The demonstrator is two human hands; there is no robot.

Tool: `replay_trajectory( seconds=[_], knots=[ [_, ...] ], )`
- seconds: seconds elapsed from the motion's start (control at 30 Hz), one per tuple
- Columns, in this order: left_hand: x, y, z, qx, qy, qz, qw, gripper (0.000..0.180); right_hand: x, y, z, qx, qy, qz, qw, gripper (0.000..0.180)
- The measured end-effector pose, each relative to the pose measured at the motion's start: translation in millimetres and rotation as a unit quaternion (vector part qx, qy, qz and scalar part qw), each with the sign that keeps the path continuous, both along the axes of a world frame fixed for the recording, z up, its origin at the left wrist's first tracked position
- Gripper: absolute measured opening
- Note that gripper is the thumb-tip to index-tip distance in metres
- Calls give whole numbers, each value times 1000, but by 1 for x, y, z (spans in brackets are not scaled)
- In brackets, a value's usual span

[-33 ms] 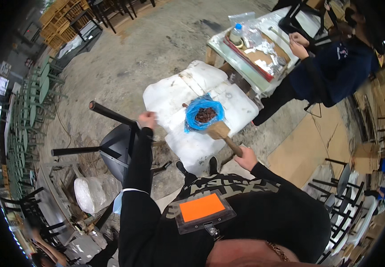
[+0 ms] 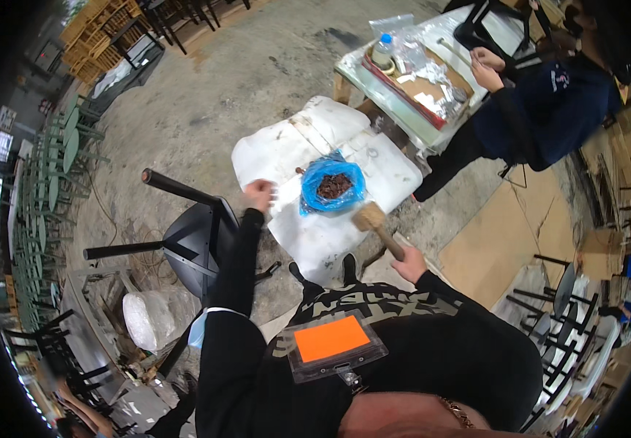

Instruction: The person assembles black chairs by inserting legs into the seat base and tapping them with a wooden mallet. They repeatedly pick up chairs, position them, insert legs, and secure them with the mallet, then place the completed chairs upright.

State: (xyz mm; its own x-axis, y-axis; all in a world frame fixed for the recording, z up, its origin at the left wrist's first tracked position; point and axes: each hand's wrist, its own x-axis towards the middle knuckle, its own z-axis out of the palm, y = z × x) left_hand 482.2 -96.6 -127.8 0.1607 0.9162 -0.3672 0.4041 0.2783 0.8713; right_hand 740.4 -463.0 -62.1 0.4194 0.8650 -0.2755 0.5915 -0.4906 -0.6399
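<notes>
The right hand (image 2: 410,264) grips a wooden mallet (image 2: 371,218) just beside the blue bag (image 2: 332,186) of brown lumps, seemingly unbroken, on white sheeting (image 2: 286,150), while the left hand (image 2: 258,196), loosely curled and empty, rests nearby.

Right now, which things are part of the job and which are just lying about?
In use:
- wooden mallet held in right hand
- blue bag of brown pieces
- white sheet under it, left hand at its edge

Lying about:
- overturned black stool
- co-worker's table
- stacked green chairs
</notes>
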Motion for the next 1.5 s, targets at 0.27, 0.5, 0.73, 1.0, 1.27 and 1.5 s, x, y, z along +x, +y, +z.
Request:
replay_trajectory(
  seconds=[0.27, 0.5, 0.73, 1.0, 1.27, 1.5],
  knots=[
    [171, -78, -10, 190, 335, -278, 880, 16, 46, -113, -63, -213, 102, -210, 949, 29],
    [186, -83, -9, 202, 399, -311, 838, 21, 56, -127, -67, -170, 73, -188, 964, 32],
    [181, -88, 3, 8, 138, -135, 981, 16, 65, -75, -26, -37, 196, -187, 962, 19],
    [96, -179, 137, -402, -352, -163, 829, 29, 11, 88, 95, 153, 380, 62, 910, 27],
    [-11, -244, 179, -265, -356, 27, 896, 21, -78, 117, 121, 52, 491, 196, 847, 12],
    [-76, -295, 171, -25, -205, 34, 978, 20, -148, 99, 123, -1, 502, 236, 832, 13]
  ],
)
